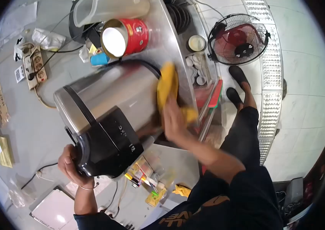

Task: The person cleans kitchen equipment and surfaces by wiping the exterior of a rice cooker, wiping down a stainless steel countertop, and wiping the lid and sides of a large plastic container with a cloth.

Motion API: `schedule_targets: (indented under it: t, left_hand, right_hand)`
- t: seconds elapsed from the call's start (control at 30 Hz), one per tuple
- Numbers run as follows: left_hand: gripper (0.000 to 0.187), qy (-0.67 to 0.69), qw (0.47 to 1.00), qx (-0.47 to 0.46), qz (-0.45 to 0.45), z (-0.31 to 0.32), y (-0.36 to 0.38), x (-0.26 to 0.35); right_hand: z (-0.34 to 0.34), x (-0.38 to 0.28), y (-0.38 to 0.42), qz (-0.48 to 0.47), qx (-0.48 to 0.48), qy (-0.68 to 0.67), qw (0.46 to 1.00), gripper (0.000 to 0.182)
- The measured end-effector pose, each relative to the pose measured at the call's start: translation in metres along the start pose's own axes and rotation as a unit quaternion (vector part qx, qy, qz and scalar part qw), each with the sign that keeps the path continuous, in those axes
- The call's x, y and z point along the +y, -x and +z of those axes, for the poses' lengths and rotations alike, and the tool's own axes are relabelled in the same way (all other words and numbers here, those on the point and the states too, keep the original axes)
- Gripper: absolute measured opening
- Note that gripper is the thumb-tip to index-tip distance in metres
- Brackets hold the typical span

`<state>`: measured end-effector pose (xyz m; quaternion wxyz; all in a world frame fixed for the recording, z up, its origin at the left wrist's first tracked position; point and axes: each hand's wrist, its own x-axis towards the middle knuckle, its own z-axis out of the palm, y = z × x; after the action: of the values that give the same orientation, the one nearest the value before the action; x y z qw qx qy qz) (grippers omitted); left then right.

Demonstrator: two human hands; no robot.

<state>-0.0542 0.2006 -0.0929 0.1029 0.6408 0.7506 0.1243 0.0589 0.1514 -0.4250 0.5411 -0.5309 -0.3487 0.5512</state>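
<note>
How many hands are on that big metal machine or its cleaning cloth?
2. The left hand holds the black end of the machine; the right hand holds the yellow cloth by its other end.

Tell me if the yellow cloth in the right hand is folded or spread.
The cloth is bunched, neither neatly folded nor spread flat: it shows as an uneven, blurred bundle at the right hand.
</note>
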Motion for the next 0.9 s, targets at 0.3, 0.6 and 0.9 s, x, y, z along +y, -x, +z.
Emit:
schedule_targets:
  t: [0.3, 0.6, 0.9]
  left_hand:
    - [0.053, -0.125, 0.99, 0.057, 0.03, 0.008, 0.006, -0.004]
    - [0.041, -0.101, 0.983, 0.071, 0.139, -0.002, 0.004, -0.046]
    - [0.024, -0.177, 0.926, 0.138, 0.305, 0.013, -0.003, -0.05]
  right_hand:
    - [0.016, -0.005, -0.138, -0.016, -0.185, -0.024, 0.982, 0.041]
    - [0.045, -0.071, 0.121, -0.06, -0.046, -0.001, 0.997, 0.043]
    - [0.097, -0.009, 0.127, 0.198, 0.194, -0.011, 0.961, 0.056]
